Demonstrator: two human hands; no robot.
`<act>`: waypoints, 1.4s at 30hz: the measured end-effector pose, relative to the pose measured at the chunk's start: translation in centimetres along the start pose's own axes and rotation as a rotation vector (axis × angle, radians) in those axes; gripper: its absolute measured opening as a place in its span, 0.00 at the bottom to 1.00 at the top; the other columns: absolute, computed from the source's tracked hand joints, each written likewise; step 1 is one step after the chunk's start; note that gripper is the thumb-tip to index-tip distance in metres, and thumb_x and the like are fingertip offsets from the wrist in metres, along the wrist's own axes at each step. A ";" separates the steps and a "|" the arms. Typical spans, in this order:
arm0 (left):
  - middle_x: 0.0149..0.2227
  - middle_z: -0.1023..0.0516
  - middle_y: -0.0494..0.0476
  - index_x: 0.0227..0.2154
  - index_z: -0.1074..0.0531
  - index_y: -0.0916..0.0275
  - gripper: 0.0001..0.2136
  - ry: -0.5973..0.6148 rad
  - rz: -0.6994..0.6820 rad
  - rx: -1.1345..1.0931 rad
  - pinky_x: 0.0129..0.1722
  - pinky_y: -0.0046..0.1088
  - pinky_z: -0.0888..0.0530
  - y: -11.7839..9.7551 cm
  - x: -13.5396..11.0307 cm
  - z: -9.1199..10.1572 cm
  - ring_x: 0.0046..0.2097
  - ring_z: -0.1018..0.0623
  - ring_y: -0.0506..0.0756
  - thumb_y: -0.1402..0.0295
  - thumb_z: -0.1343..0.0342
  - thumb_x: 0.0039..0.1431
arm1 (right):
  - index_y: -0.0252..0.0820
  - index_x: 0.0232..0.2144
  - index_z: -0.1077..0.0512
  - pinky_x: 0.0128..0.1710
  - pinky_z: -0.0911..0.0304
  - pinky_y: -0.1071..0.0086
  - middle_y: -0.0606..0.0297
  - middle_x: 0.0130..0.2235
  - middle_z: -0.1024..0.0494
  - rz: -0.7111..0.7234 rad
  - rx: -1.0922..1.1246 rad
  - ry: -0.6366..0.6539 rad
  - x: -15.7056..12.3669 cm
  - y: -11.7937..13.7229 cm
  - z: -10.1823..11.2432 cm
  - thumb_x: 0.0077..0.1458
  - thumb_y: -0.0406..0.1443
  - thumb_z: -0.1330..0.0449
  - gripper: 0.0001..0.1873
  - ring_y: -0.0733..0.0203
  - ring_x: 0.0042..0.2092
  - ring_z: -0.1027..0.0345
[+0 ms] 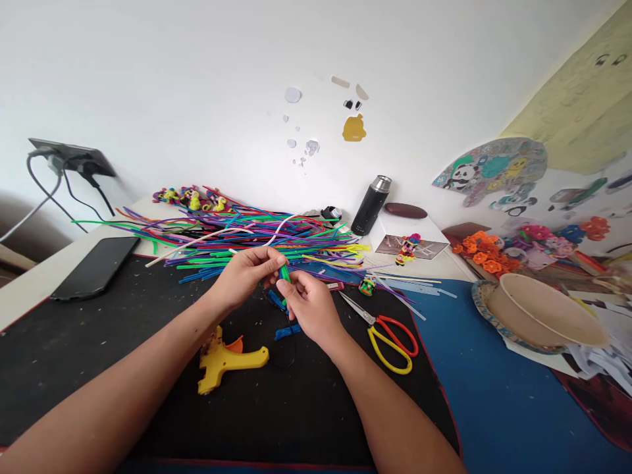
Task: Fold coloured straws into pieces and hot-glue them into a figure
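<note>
No readable lettering or numbers.

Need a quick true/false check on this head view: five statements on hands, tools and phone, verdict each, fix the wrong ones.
1. The left hand and right hand both touch a short green fuzzy piece. True.
2. The metal scissors with red and yellow handles lie on the black mat. True.
3. The right hand grips a tool. False: it is at the green piece; the yellow plastic gun-shaped tool lies on the mat.
4. The flat black smartphone lies left of both hands. True.
5. The scissors lie left of the left hand. False: they lie right of the right hand.
</note>
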State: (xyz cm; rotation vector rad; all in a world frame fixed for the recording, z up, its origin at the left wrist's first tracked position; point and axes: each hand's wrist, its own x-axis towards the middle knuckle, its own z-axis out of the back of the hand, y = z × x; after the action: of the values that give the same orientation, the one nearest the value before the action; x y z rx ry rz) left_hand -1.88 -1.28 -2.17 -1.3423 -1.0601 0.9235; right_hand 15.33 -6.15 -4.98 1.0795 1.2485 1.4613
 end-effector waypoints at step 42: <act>0.21 0.25 0.52 0.28 0.18 0.65 0.18 0.000 0.075 -0.275 0.23 0.23 0.33 1.4 0.6 0.8 0.23 0.30 0.48 0.55 0.22 0.46 | 0.41 0.40 0.24 0.23 0.43 0.72 0.74 0.22 0.31 -0.033 0.077 0.081 -0.1 0.7 -0.2 0.66 0.52 0.41 0.20 0.67 0.20 0.38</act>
State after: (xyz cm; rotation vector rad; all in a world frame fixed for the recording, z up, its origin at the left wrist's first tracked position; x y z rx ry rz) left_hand -2.33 -0.44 -3.59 -1.6173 -1.1745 0.8540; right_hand 15.09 -6.36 -4.26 1.0546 1.3838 1.4549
